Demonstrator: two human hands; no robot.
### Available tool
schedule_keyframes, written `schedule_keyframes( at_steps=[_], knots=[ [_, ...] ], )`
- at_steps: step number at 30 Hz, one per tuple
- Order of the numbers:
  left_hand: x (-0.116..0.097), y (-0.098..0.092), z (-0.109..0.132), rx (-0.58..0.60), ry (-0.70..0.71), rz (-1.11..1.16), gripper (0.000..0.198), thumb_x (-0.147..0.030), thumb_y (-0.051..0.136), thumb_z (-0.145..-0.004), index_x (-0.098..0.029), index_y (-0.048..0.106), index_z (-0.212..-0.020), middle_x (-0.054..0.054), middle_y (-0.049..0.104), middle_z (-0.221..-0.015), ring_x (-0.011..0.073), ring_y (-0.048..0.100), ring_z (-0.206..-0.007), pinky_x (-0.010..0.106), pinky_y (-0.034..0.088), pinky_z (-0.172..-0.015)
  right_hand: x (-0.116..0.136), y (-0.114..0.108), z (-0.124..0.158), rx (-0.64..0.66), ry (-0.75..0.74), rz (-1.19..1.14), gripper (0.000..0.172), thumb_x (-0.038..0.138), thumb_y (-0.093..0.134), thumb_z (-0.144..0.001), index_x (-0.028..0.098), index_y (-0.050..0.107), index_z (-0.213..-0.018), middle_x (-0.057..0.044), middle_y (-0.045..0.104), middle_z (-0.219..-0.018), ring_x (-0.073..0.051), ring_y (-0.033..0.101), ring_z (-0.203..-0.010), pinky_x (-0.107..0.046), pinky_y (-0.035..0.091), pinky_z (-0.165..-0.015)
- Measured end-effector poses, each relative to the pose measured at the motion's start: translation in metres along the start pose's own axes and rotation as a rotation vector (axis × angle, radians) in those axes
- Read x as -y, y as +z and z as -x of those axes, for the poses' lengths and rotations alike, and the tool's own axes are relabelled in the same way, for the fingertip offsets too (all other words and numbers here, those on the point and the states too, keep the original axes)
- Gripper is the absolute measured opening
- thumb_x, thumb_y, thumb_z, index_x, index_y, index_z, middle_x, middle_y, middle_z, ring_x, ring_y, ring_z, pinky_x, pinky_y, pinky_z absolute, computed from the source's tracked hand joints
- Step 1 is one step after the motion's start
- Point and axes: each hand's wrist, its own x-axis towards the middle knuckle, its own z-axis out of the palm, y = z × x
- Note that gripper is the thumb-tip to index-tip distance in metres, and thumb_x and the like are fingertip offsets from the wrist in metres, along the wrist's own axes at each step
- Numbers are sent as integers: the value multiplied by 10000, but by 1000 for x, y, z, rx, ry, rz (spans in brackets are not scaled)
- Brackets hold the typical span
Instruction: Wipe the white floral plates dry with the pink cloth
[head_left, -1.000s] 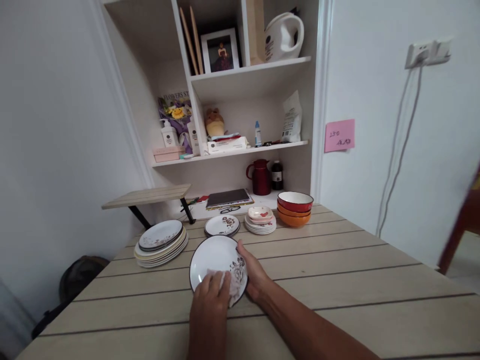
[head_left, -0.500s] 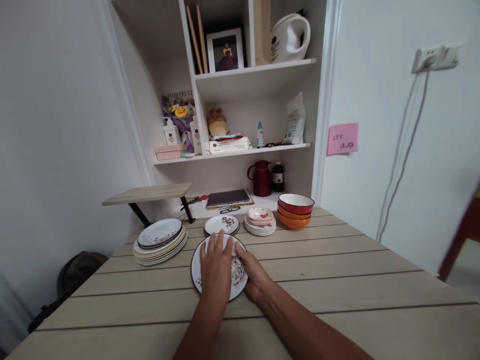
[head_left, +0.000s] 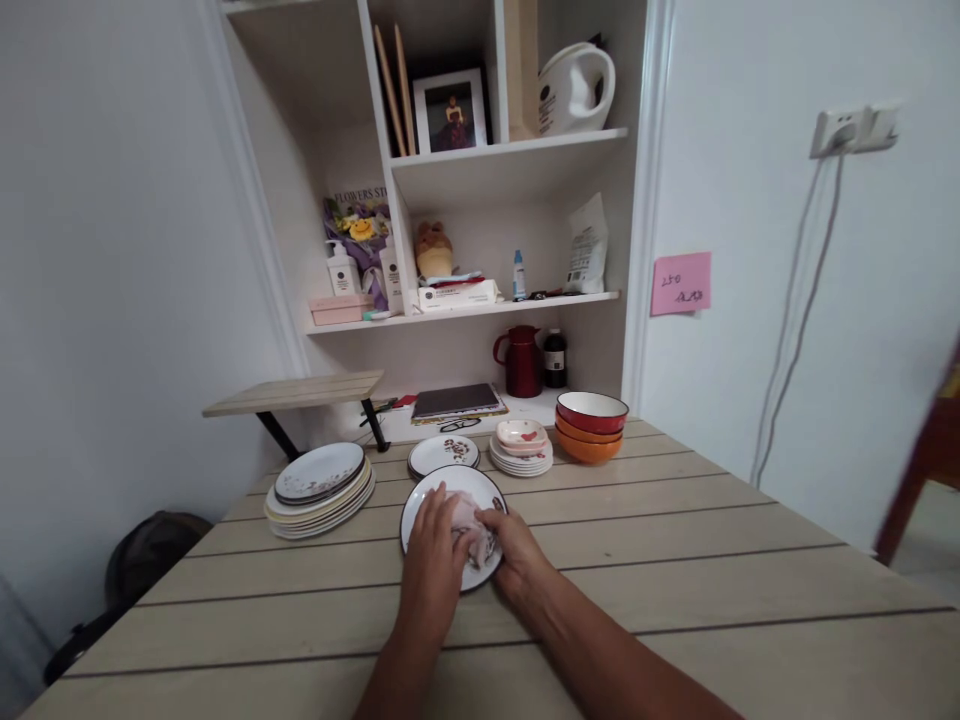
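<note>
A white plate [head_left: 417, 503] with a dark rim and a brown flower print is tilted up a little above the wooden table. My right hand [head_left: 520, 553] grips its right edge, thumb on top and fingers underneath. Against the plate's face my left hand [head_left: 433, 545] presses a crumpled pale pink cloth [head_left: 468, 515], its fingers bent over the cloth. Just behind lies a short stack of smaller flowered plates [head_left: 435, 455]. To the left stands a taller stack of plates [head_left: 319, 475].
Small saucers with heart-marked dishes [head_left: 521, 436] and a stack of red and orange bowls [head_left: 590, 425] stand at the back right. A low wooden stand [head_left: 296, 392] is at the back left. Behind, a shelf unit holds a red jug [head_left: 523, 362], a laptop [head_left: 455, 400] and glasses [head_left: 459, 425].
The plate has shifted slightly right in my right hand. My left hand has slid down across its face, and more of the cloth shows between the hands. The view has tipped slightly upward.
</note>
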Motion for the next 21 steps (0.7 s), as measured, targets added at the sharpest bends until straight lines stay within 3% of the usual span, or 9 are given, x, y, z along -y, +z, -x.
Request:
schedule_keyframes(
  at_steps=[6,9,12,18,21],
  knots=[
    [-8,-8,1,49,27,-29,524,-270,644,-779,-302,522,-1287,75,486,-1374,283,420,-1269,496,383,-1039,4,0,-1,-23,20,-27,224,83,607,-640,118,603,-861,-39,692,-640,-168,632,-539,-275,500,-542],
    [-15,-13,2,43,51,-53,475,-199,622,-789,-326,564,-1243,59,564,-1252,247,496,-1159,471,422,-998,5,1,0,1,46,-53,190,231,636,-742,125,598,-894,-59,705,-691,-173,649,-583,-273,505,-554],
    [-18,-13,2,27,98,-63,424,-154,564,-819,-307,591,-1214,62,584,-1212,228,511,-1123,453,441,-979,6,2,2,60,80,-91,317,414,605,-809,129,596,-946,-73,714,-737,-185,670,-651,-286,519,-601],
    [-18,-12,0,32,264,-128,411,-114,573,-798,-279,623,-1172,55,610,-1216,241,505,-1154,436,450,-969,8,3,11,141,78,-24,394,454,680,-748,127,614,-958,-74,727,-797,-184,675,-678,-277,513,-614],
    [-18,-18,-1,2,187,-208,444,-118,598,-788,-315,606,-1186,31,621,-1221,246,511,-1161,433,445,-947,7,7,16,208,63,-17,397,434,698,-737,130,622,-980,-76,733,-842,-178,677,-702,-275,513,-657]
  ],
)
